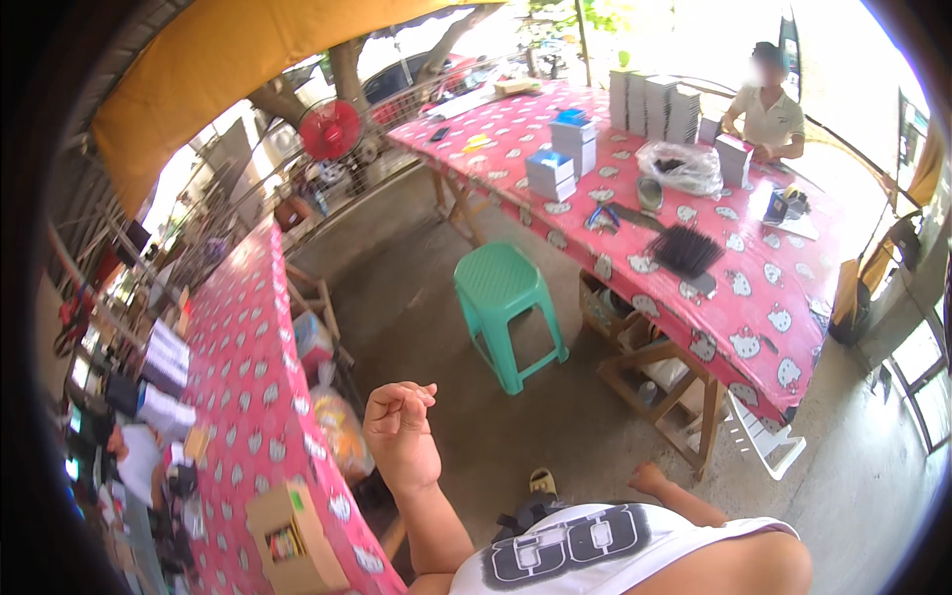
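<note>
My left hand [402,436] is raised in front of me, beside the near edge of the left pink table [238,397]. Its fingers are curled in with the thumb pressed against them, and nothing shows between them. Low at my other side hangs my right hand [650,479], small in view and touching nothing I can see; how its fingers are set is unclear. A green plastic stool [499,270] stands on the floor ahead, closest to the left hand but apart from it. On the left table lies an open cardboard box [302,540] with colourful small items inside.
A second pink table [615,223] ahead carries stacked cards [550,174], a clear plastic bag [684,169], pliers [602,216] and a bundle of black strips [686,250]. A person [769,114] sits behind it. A white plastic chair [764,441] and red fan [330,130] stand nearby.
</note>
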Tool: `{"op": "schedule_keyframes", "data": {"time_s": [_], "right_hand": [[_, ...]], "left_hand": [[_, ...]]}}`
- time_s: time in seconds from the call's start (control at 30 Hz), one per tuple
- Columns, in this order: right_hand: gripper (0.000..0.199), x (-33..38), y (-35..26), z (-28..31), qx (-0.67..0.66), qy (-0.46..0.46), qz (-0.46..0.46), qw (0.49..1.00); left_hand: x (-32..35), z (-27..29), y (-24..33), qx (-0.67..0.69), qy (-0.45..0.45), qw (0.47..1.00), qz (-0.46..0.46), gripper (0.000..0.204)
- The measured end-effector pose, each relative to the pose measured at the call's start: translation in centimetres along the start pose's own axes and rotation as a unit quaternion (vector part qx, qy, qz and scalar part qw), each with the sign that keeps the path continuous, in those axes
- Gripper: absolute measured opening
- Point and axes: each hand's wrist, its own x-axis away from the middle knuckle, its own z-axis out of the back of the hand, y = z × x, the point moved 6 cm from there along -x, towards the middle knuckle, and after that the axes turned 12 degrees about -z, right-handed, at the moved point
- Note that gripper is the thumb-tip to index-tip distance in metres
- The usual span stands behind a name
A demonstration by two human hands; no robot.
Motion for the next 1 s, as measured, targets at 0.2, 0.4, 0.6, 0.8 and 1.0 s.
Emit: {"op": "schedule_keyframes", "data": {"time_s": [0.2, 0.4, 0.6, 0.8, 1.0], "right_hand": [[0.041, -3.9, -10.3, 12.4, -0.177, 0.089, 0.02, 0.98], [0.025, -7.2, -19.9, 28.7, -0.273, 0.224, 0.131, 0.927], [0.046, -18.7, -27.8, 42.9, -0.168, 0.433, 0.139, 0.874], [0.081, -28.2, -29.4, 49.7, -0.08, 0.457, -0.002, 0.886], [0.064, -30.6, -28.8, 49.1, -0.046, 0.412, -0.014, 0.91]], "left_hand": [[-11.0, 1.2, -14.8, 0.034, 0.02, 0.997, 0.059, 0.016], [-17.5, 0.3, -34.4, 0.053, 0.046, 0.968, 0.242, 0.014], [-23.5, 1.6, -53.5, -0.126, 0.119, 0.932, 0.319, 0.031], [-30.7, 2.1, -67.5, -0.286, 0.074, 0.925, 0.239, 0.039], [-40.8, 0.4, -77.5, -0.587, -0.141, 0.797, 0.018, 0.047]]}}
